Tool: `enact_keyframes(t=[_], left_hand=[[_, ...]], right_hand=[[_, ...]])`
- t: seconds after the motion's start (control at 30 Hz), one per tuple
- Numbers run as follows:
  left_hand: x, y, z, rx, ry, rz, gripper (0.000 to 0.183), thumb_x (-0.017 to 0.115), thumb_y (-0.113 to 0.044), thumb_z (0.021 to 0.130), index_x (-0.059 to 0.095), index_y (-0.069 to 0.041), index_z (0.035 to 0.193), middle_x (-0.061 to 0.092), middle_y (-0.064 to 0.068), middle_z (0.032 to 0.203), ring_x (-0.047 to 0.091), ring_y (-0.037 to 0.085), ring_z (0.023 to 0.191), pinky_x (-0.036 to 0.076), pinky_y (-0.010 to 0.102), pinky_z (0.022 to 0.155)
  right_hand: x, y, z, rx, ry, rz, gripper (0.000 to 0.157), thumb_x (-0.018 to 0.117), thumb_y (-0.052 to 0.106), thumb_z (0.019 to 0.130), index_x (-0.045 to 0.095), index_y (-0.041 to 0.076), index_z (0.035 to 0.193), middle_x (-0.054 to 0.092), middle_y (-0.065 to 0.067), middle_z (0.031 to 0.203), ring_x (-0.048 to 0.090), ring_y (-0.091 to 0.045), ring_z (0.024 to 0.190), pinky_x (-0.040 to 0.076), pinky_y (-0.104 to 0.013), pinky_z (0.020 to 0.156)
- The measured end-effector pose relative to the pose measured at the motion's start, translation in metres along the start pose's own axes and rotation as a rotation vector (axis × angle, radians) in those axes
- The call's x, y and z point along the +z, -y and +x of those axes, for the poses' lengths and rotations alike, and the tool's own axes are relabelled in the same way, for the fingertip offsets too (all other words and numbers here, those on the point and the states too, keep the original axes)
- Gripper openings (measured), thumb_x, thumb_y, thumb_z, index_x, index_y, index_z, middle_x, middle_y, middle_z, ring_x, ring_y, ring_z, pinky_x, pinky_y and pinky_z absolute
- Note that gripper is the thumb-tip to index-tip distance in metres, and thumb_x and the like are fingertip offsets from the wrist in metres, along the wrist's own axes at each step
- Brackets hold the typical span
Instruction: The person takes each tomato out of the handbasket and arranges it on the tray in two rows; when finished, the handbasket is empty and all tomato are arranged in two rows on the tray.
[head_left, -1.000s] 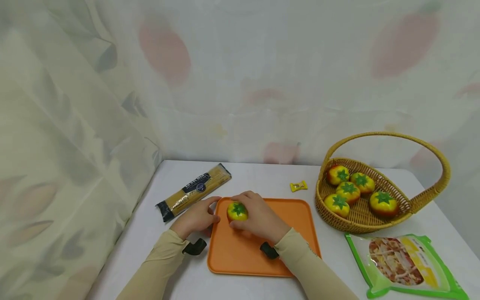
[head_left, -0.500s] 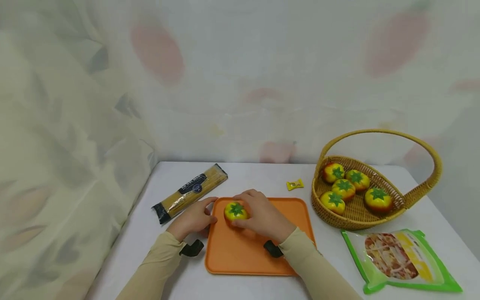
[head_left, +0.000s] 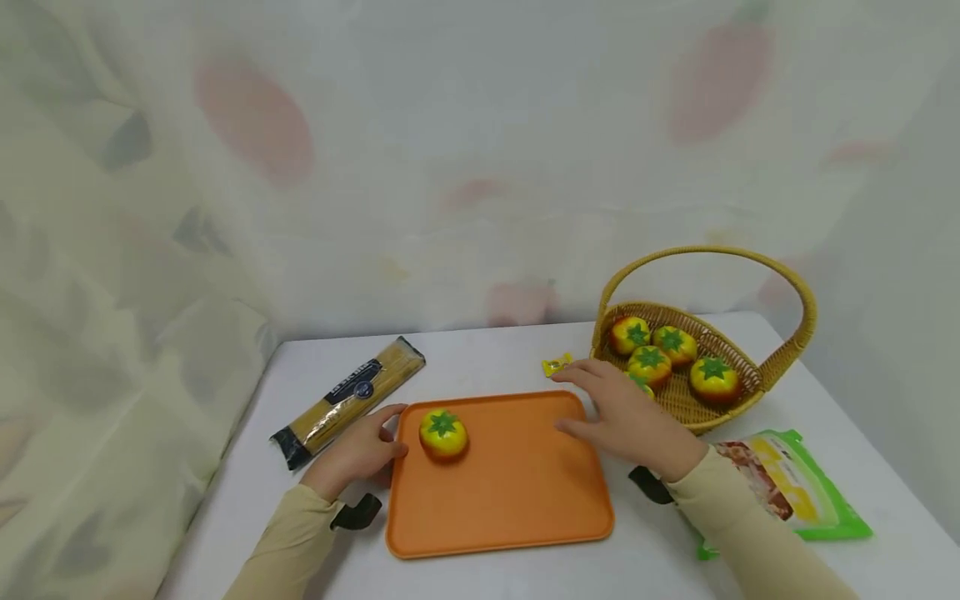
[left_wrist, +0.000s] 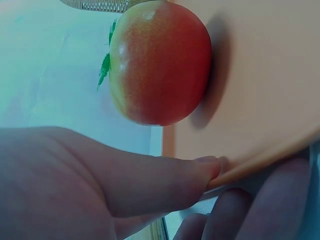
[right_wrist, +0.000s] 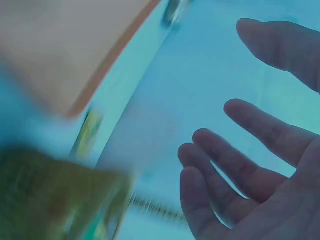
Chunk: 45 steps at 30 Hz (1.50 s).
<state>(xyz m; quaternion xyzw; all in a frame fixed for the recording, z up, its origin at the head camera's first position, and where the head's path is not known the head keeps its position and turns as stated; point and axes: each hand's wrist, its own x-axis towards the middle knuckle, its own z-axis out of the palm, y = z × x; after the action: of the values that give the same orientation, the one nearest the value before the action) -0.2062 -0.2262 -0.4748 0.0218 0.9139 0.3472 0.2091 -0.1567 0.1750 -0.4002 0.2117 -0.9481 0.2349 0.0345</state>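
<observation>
beige-sleeved right hand point(head_left: 626, 415) | released round, glossy yellow-red, green-topped fruit point(head_left: 443, 437) | now right of head-view centre, fingers apart

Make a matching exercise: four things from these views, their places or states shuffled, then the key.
1. Lone round red-yellow fruit with green leafy top
2. Long black-yellow plastic packet
3. Brown wicker basket
4. Left hand

A. Contains several similar fruits
B. Grips the rim of the orange rectangular tray
C. Lies diagonally on the white tabletop
D. Rests on the tray

Pairs: 1-D, 2-C, 3-A, 4-B
</observation>
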Motion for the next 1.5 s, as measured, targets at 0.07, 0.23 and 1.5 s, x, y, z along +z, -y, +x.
enact_keyframes(t=[0.07, 0.23, 1.5], left_hand=[[0.0, 0.002, 0.0, -0.008, 0.001, -0.005, 0.071, 0.075, -0.016, 0.099, 0.046, -0.018, 0.163, 0.07, 0.017, 0.116, 0.07, 0.021, 0.07, 0.063, 0.036, 0.064], [0.0, 0.005, 0.001, -0.022, 0.007, -0.025, 0.072, 0.075, -0.015, 0.099, 0.044, -0.018, 0.164, 0.071, 0.017, 0.115, 0.071, 0.022, 0.069, 0.063, 0.037, 0.062], [0.001, -0.002, -0.002, -0.05, 0.005, -0.058, 0.071, 0.075, -0.015, 0.1, 0.045, -0.021, 0.164, 0.07, 0.016, 0.115, 0.072, 0.022, 0.074, 0.066, 0.036, 0.064]], right_hand=[[-0.013, -0.019, -0.01, 0.024, -0.014, -0.027, 0.058, 0.084, 0.035, 0.095, 0.065, 0.013, 0.146, 0.063, -0.012, 0.144, 0.062, -0.033, 0.131, 0.055, -0.057, 0.11], [-0.04, -0.066, -0.033, 0.115, -0.008, -0.098, 0.06, 0.082, 0.034, 0.097, 0.063, 0.007, 0.148, 0.062, -0.02, 0.146, 0.06, -0.042, 0.133, 0.053, -0.064, 0.108], [-0.054, -0.152, -0.043, 0.341, 0.055, -0.276, 0.056, 0.074, 0.012, 0.097, 0.055, -0.017, 0.141, 0.053, -0.046, 0.131, 0.06, -0.06, 0.114, 0.054, -0.07, 0.093]])
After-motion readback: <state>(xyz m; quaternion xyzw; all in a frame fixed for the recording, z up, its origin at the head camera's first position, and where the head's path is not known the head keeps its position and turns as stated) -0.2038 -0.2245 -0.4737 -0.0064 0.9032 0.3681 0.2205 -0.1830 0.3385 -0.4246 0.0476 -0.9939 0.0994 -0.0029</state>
